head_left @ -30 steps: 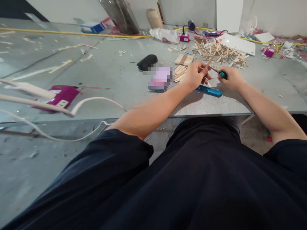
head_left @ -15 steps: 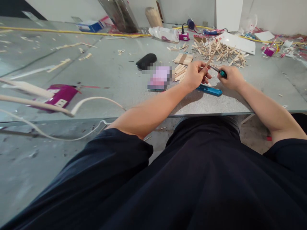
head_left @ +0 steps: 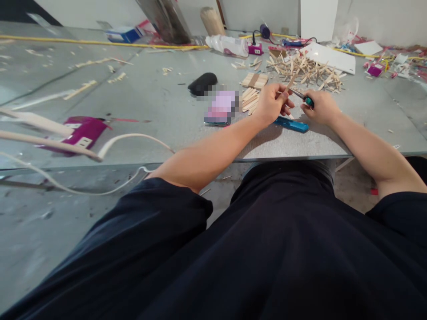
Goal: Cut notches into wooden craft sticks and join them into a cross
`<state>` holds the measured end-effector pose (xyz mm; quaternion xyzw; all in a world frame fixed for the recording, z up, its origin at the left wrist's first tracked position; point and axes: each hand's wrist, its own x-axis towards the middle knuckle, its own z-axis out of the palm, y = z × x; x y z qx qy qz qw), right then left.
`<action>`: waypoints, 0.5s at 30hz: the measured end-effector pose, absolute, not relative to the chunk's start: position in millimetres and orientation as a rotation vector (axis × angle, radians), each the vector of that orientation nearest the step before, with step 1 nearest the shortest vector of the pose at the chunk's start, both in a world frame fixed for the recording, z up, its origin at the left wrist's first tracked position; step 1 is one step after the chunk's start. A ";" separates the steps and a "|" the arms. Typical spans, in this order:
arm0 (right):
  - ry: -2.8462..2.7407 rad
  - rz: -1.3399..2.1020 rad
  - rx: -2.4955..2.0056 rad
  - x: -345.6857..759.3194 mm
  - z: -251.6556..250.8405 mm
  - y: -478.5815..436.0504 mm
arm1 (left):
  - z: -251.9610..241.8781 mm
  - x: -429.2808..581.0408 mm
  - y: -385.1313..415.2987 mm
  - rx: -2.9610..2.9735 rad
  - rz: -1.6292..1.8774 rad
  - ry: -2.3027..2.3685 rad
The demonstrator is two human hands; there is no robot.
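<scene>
My left hand (head_left: 271,104) is closed on a wooden craft stick (head_left: 291,82), pinched between thumb and fingers and slanting up to the right. Opposite it, my right hand (head_left: 322,106) grips a slim metal tool (head_left: 308,101) with a green and black handle. The tool's thin metal tip meets or nearly meets the stick; I cannot tell which. Under my hands lies a blue long-handled object (head_left: 292,124), partly hidden by the left fingers. Loose craft sticks (head_left: 250,100) lie left of my left hand, with a banded bundle of craft sticks (head_left: 254,80) behind them.
A heap of wood pieces (head_left: 302,69) lies beyond my hands, before a white board (head_left: 330,58). To the left are a phone (head_left: 220,107) and a black case (head_left: 203,83). A clear bottle (head_left: 228,45) lies farther back. A purple power strip (head_left: 82,135) and pale cable sit far left.
Hardly anything differs. The view has shifted very slightly, and both hands keep their hold on the craft stick and the tool in nearly the same place.
</scene>
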<state>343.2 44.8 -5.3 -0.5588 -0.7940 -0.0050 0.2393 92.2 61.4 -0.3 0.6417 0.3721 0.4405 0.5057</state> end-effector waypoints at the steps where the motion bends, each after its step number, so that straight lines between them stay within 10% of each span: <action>1: -2.172 -0.017 -1.533 342.1 -5.6 44.5 | -0.6 92.2 61.9 1.555 1.062 0.902; 15: -2.084 -0.001 -1.547 337.0 -8.2 44.3 | 4.8 92.7 56.5 1.495 1.071 0.908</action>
